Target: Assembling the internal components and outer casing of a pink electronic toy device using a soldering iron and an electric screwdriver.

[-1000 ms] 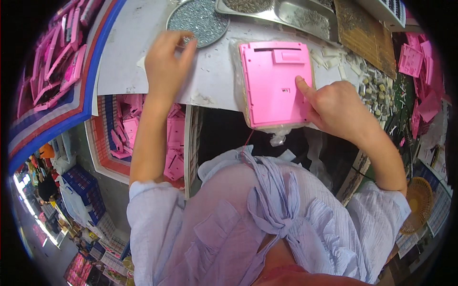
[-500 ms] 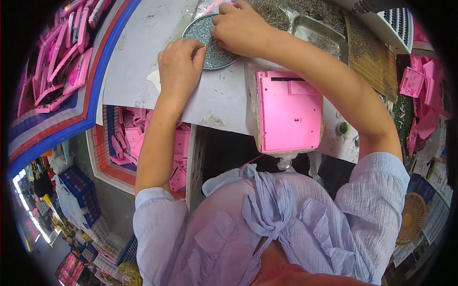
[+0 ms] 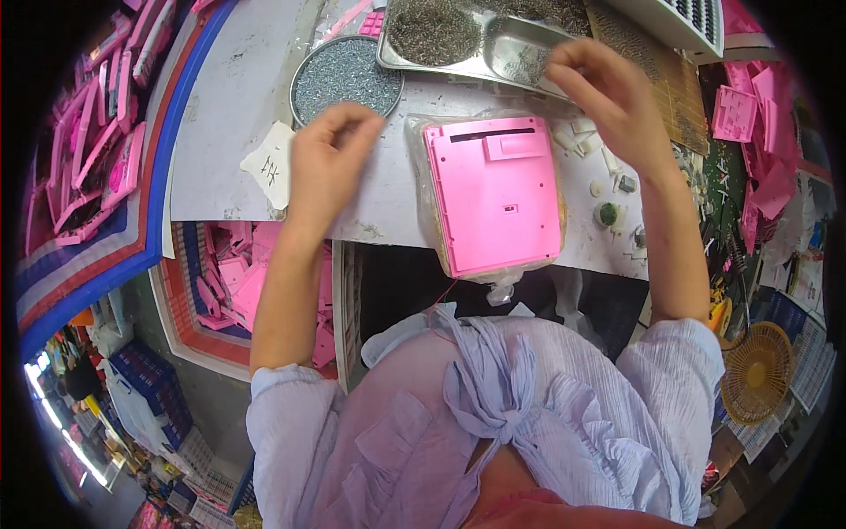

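Observation:
My left hand (image 3: 328, 163) hovers at the near edge of a round dish (image 3: 293, 99) filled with small silvery metal pieces (image 3: 345, 75). Its fingers are curled toward the thumb; whatever they pinch is too small to make out. Farther right, my right hand (image 3: 608, 101) is by the metal tray (image 3: 493, 75), thumb and fingertips drawn together, and anything between them cannot be made out. In front of me a flat pink plastic casing (image 3: 493, 203) lies on a plastic-wrapped pad (image 3: 429, 181), touched by neither hand.
Small dark screws (image 3: 432, 33) heap in the tray. A torn paper label (image 3: 269, 167) lies left of the dish. Small white parts and a green knob (image 3: 606, 213) lie right of the casing. Pink parts fill a striped bin (image 3: 181, 309) below the table and the left side.
My right hand has left the dish and moved right, to beside the metal tray. My left hand has drawn back a little toward me. The view has shifted slightly.

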`<move>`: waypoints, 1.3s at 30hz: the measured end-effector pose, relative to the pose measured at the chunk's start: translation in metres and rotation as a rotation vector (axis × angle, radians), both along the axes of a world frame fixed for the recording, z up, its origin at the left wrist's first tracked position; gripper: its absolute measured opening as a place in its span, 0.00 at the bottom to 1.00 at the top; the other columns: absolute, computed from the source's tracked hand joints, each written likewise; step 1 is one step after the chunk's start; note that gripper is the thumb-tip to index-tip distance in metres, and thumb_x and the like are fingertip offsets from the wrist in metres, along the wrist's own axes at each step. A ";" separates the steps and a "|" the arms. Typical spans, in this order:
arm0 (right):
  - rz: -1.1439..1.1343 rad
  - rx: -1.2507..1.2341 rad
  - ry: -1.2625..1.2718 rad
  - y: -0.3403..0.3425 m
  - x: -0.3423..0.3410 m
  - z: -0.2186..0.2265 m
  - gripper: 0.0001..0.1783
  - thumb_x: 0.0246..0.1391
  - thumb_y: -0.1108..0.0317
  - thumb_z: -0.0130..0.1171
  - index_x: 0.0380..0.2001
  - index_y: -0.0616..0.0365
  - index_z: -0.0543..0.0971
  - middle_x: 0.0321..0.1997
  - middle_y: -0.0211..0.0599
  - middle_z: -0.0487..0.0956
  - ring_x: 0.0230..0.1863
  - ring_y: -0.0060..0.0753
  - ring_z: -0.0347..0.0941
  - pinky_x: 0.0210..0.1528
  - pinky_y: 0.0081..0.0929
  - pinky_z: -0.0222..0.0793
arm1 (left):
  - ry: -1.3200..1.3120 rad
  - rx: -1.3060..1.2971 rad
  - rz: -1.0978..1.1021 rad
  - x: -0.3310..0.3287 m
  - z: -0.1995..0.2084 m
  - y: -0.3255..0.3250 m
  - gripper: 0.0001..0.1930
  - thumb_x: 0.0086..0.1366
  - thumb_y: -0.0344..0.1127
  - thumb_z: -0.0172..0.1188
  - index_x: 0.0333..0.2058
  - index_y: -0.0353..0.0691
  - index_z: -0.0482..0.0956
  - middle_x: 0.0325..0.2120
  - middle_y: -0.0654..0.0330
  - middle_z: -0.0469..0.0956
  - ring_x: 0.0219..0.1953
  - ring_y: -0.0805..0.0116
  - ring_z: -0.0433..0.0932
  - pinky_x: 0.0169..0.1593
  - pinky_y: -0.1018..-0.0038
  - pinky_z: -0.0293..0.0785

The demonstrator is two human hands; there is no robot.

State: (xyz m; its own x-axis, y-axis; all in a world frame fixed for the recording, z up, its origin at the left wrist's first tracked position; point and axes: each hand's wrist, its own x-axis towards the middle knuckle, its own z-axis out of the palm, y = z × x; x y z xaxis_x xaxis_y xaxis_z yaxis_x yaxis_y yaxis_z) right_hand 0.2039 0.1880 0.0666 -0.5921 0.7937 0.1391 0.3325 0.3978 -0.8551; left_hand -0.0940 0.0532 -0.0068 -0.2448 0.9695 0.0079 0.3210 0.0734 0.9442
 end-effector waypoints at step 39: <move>-0.176 -0.017 0.106 -0.089 0.071 -0.011 0.06 0.52 0.76 0.66 0.34 0.65 0.81 0.33 0.35 0.79 0.33 0.28 0.71 0.38 0.25 0.68 | 0.424 -0.203 -0.690 0.102 0.058 0.107 0.10 0.58 0.34 0.70 0.35 0.35 0.89 0.26 0.55 0.85 0.27 0.69 0.82 0.34 0.73 0.77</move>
State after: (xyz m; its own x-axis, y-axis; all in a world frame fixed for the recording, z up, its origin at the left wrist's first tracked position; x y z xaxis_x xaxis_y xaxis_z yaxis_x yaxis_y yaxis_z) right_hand 0.2749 0.0987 0.0560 -0.4272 0.8863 0.1787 0.3031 0.3265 -0.8953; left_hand 0.0079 0.1601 0.0515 0.3887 0.8934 -0.2254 0.6817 -0.1143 0.7226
